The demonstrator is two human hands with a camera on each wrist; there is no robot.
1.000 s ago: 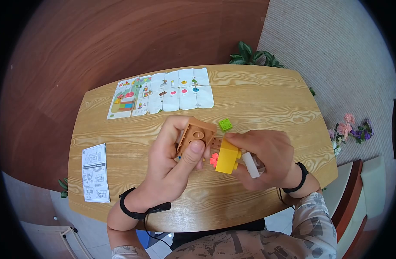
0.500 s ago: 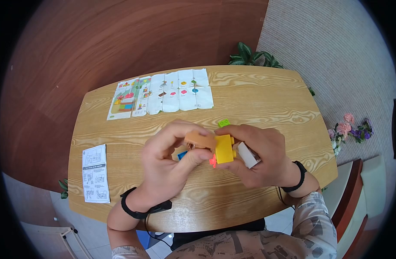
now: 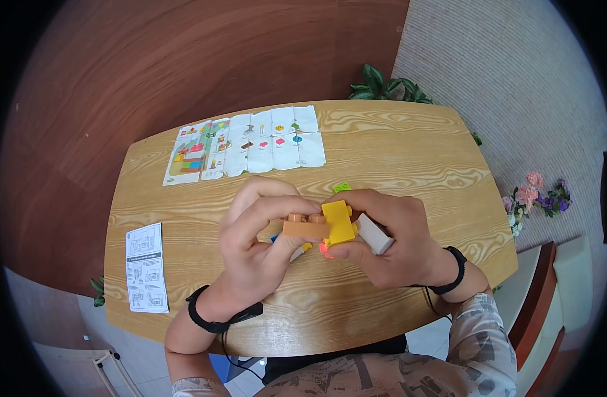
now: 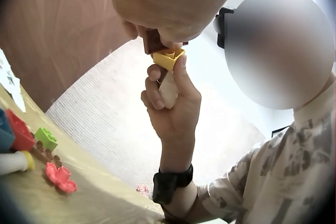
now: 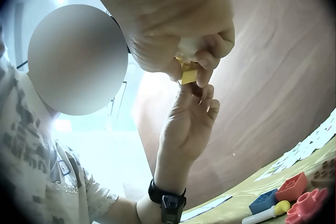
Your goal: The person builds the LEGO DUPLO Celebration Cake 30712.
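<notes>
Over the table, my left hand (image 3: 254, 241) pinches a light brown toy brick (image 3: 303, 229), its studs facing up in the head view. My right hand (image 3: 406, 241) grips a yellow brick (image 3: 338, 221) between thumb and fingers, with a white brick (image 3: 375, 234) tucked in its palm. One end of the brown brick meets the yellow brick's hollow side, which shows in the left wrist view. Below lie a coral flower piece (image 4: 60, 178), a red brick (image 4: 20, 129), a blue brick (image 5: 263, 201), a green brick (image 3: 342, 187) and a white stick with a yellow tip (image 5: 266, 215).
An unfolded colour picture sheet (image 3: 277, 142) lies at the back of the wooden table (image 3: 396, 145). A black-and-white leaflet (image 3: 145, 268) rests near the left edge. A studded brown piece (image 4: 46, 153) lies beside the loose bricks.
My hands have come together, bringing the brown and yellow bricks into contact. The brown brick has turned from showing its hollow underside to showing its studs.
</notes>
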